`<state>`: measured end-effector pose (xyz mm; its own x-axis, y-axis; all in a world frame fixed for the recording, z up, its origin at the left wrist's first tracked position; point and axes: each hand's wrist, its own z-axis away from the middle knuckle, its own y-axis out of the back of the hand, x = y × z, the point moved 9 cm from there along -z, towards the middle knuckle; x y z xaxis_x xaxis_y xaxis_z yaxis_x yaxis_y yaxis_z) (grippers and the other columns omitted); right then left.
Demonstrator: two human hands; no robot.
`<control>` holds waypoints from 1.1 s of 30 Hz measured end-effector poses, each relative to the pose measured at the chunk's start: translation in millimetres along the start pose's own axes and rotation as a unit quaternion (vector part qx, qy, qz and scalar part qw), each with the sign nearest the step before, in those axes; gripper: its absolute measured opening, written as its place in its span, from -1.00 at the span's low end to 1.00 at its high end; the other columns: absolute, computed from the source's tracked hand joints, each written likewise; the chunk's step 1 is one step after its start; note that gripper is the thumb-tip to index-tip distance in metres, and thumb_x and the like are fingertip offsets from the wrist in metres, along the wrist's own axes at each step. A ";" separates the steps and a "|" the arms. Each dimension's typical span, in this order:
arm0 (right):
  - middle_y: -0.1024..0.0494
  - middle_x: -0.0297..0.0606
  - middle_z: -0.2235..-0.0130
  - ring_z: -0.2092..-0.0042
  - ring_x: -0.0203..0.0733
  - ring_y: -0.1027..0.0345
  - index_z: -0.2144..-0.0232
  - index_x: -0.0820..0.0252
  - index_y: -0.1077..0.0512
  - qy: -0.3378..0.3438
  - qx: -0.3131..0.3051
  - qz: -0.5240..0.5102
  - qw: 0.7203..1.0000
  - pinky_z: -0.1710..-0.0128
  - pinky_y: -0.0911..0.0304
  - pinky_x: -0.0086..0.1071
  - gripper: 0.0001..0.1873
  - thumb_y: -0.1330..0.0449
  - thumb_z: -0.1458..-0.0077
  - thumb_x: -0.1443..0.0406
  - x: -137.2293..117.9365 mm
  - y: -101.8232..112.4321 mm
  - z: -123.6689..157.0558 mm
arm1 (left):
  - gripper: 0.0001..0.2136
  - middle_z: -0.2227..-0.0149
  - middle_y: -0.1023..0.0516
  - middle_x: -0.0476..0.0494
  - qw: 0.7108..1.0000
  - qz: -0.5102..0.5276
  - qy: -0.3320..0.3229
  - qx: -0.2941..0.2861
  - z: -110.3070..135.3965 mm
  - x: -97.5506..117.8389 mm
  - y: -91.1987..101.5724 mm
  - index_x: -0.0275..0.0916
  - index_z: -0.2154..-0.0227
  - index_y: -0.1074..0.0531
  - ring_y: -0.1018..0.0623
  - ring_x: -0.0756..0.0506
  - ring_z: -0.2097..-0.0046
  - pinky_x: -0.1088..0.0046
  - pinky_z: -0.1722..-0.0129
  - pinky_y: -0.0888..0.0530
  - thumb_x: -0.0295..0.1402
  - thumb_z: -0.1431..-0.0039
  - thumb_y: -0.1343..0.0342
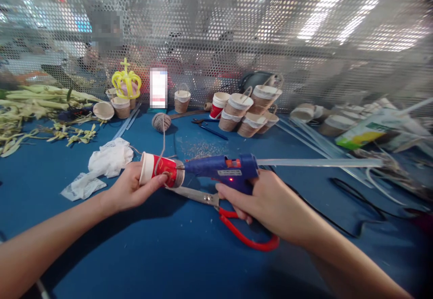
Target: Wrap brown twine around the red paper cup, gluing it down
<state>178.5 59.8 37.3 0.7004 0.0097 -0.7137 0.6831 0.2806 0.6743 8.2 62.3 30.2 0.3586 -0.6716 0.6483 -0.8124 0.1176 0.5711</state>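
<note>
My left hand [135, 188] is closed around a red paper cup [161, 168] tipped on its side, its pale rim toward the left. Several turns of grey-brown twine [180, 173] wrap the base end, and a strand runs from the cup up to a ball of twine [161, 122]. A blue hot glue gun [223, 169], its red light lit, is gripped in my right hand [267, 200]. Its nozzle reaches the wrapped end of the cup; whether it touches, I cannot tell. A long clear glue stick [318, 163] sticks out behind it. Red-handled scissors [250, 238] lie beneath the gun.
Twine-wrapped cups [233, 109] stand stacked at the back, near pliers [213, 130]. Crumpled white tissue [110, 159] lies left, with husk-like strips [43, 105] beyond. Spare glue sticks [321, 145], a green-and-white package [368, 130] and a black cord [358, 200] are at right. A perforated metal screen [209, 28] rises behind.
</note>
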 end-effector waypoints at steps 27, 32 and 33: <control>-0.34 -0.32 0.67 0.62 -0.36 -0.25 0.64 0.24 -0.28 -0.055 0.113 -0.019 0.992 0.64 -0.17 -0.49 -0.67 -0.09 0.03 0.12 67.2 15.0 -101.7 | -0.75 0.69 -0.13 0.10 0.999 0.022 0.042 -0.004 2.5 -4.3 -2.1 -0.27 0.68 -0.19 -0.16 0.09 0.62 0.57 0.63 -0.16 -0.41 -0.10 0.06; -0.44 -0.12 0.54 0.28 -0.05 -0.35 0.74 0.21 -0.27 -0.024 0.180 0.101 0.978 0.41 -0.20 -0.35 -0.64 -0.16 0.09 0.12 40.7 28.1 -99.4 | -0.73 0.69 -0.12 0.11 1.000 0.010 0.026 -0.012 1.0 0.9 -2.6 -0.26 0.69 -0.14 -0.15 0.09 0.62 0.55 0.62 -0.13 -0.42 -0.10 0.06; -0.46 -0.08 0.48 0.20 -0.01 -0.32 0.72 0.22 -0.30 -0.009 0.184 0.113 0.976 0.34 -0.19 -0.31 -0.66 -0.14 0.06 0.13 30.0 27.9 -97.0 | -0.74 0.69 -0.13 0.11 1.000 0.010 0.024 -0.014 0.8 1.5 -2.8 -0.25 0.68 -0.14 -0.15 0.08 0.61 0.55 0.62 -0.14 -0.42 -0.11 0.06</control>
<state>198.5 161.0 16.3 0.8430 0.0136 -0.5378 0.5367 -0.0901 0.8390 10.6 60.4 29.1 0.3642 -0.6325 0.6836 -0.8071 0.1518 0.5706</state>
